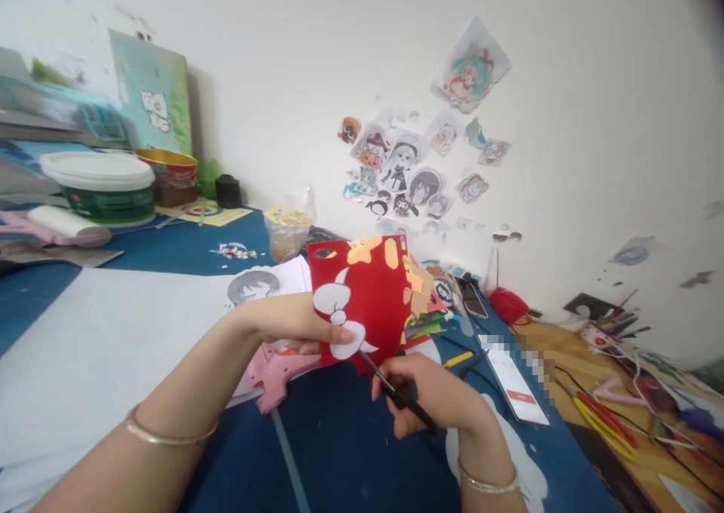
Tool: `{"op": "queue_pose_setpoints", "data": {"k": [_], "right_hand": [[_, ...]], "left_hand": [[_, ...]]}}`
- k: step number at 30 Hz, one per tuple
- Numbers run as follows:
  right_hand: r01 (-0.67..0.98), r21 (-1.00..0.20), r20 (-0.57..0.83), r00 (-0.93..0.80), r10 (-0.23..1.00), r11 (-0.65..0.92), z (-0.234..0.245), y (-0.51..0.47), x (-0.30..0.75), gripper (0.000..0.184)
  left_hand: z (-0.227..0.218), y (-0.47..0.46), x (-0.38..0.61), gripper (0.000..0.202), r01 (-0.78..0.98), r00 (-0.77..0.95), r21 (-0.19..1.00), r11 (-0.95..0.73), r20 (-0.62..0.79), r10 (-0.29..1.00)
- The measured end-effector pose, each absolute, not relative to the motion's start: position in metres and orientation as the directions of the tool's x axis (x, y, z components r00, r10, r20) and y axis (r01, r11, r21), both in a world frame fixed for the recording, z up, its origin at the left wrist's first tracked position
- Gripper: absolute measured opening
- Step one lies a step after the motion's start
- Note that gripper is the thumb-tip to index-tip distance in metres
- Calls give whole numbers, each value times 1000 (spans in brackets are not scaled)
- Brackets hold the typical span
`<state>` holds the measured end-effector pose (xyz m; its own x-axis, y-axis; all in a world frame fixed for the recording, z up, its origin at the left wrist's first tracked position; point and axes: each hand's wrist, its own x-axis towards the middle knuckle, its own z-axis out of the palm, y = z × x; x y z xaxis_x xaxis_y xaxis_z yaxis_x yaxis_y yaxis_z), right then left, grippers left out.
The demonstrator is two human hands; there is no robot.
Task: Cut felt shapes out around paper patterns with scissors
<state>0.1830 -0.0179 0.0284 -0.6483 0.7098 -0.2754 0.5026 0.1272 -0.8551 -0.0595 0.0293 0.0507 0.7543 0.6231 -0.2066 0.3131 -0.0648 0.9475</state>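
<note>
My left hand [297,323] pinches a red sheet of paper [367,302] by its left edge and holds it upright above the blue table [351,453]. The sheet has a white bow shape and orange cut-out holes. My right hand [430,396] is closed on small black scissors [396,392], whose blades touch the sheet's bottom edge. Both wrists wear thin bangles.
A pink glue gun [277,373] lies under my left hand on white paper [84,354]. A phone [512,381] and red-yellow scissors [599,415] lie to the right. A plastic cup [287,234], white tub [99,185] and coloured paper scraps [427,313] sit behind. Stickers cover the wall.
</note>
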Motion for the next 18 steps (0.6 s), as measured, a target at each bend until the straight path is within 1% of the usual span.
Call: {"op": "queue_pose_setpoints", "data": {"k": [3,6,8,10,11,13,16,18], "right_hand": [[445,-881,-180,-630,755,162,33,-21,186,53],[329,-911,14,-575,818,248,34,-22,186,49],[209,-931,178,-458,871,300,29,-20,181,46],[82,-934,317,-261,912,348,23,-16,172,47],[21,-925,370,-180,911,380,19,-13,168,48],[-43,-912,409,-115,905,407,13,-9,159,46],[-53,-913,407,-24,913,405,10,-5,151,35],[-80,-903,418,65,906,423,11,-5,148,33]], "left_hand": [[53,26,-58,45,271,664,956,-111,-103,740],[51,25,-52,47,272,498,958,-93,-58,865],[50,24,-46,49,236,406,969,-75,-28,914],[49,23,-39,52,198,346,978,-66,-7,938],[49,22,-36,53,184,328,981,-61,-3,945],[49,20,-29,55,169,318,984,-57,1,948],[49,18,-21,56,158,318,985,-66,13,948],[48,16,-16,55,148,287,988,-55,10,958]]}}
